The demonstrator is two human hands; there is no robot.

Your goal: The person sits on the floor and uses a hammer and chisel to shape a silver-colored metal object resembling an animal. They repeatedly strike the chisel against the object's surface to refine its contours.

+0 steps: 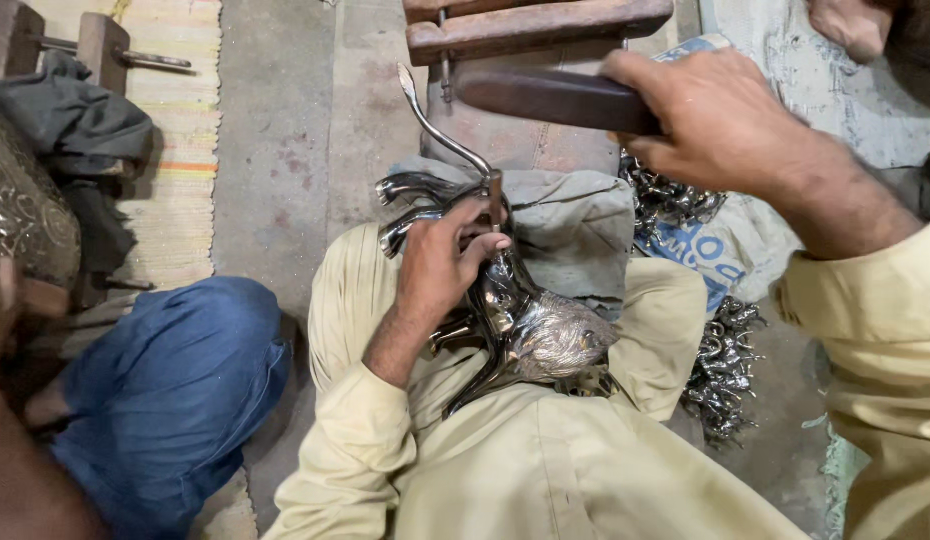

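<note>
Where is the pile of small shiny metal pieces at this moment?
In the head view, the pile of small metal pieces lies on the floor at the right, beside the printed sack below the right hand.

Bare grey concrete floor (275,150), stained and worn. Striped woven mat (175,120) lies on it at left, with dark cloth (75,125) bunched on the mat. A printed white sack (725,250) lies on the floor at right, and a heap of small shiny metal pieces (720,370) is piled on and just beside it.
</note>
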